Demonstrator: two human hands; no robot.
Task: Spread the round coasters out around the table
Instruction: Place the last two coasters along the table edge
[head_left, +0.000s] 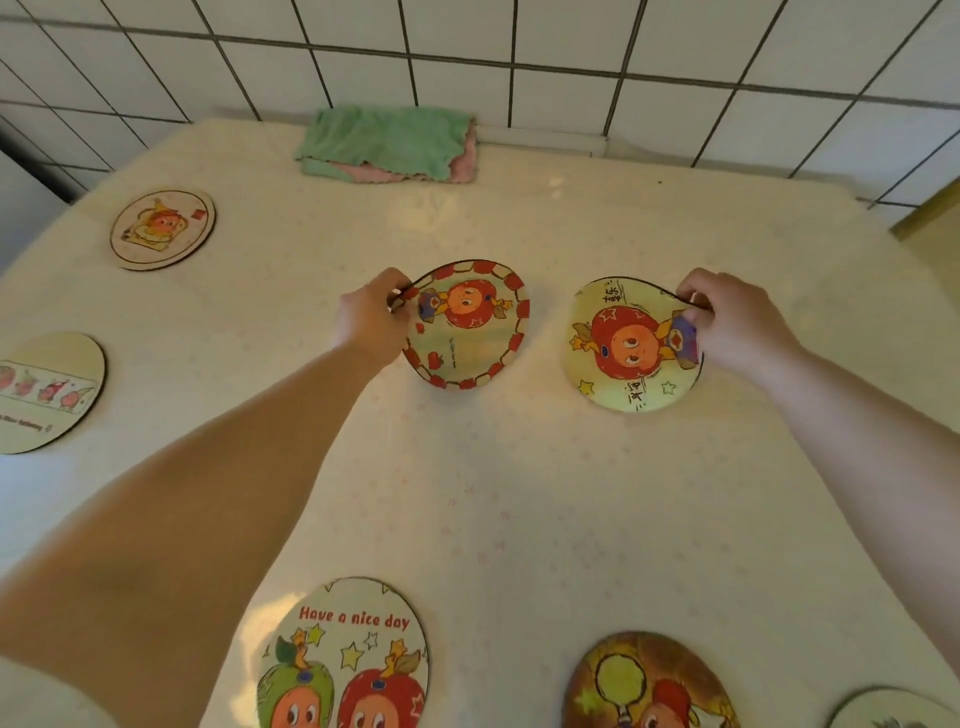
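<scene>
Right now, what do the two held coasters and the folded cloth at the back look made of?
Red-bordered coaster in the left hand and starred coaster in the right hand: likely thin wood or fibreboard, given the dark, possibly laser-cut edges, with a printed, slightly glossy face. Folded cloth: soft fuzzy textile, probably microfibre, green over pink, wavy hems.

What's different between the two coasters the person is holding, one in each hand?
The left hand pinches the red-bordered coaster at its left edge; the right hand pinches the star coaster at its right edge. The red-bordered coaster has a ring of red and cream blocks around a small character; the star coaster has no such ring, a larger character, yellow stars and handwritten-style characters. Both are round, picture side up, with a red apple-like cartoon figure.
</scene>
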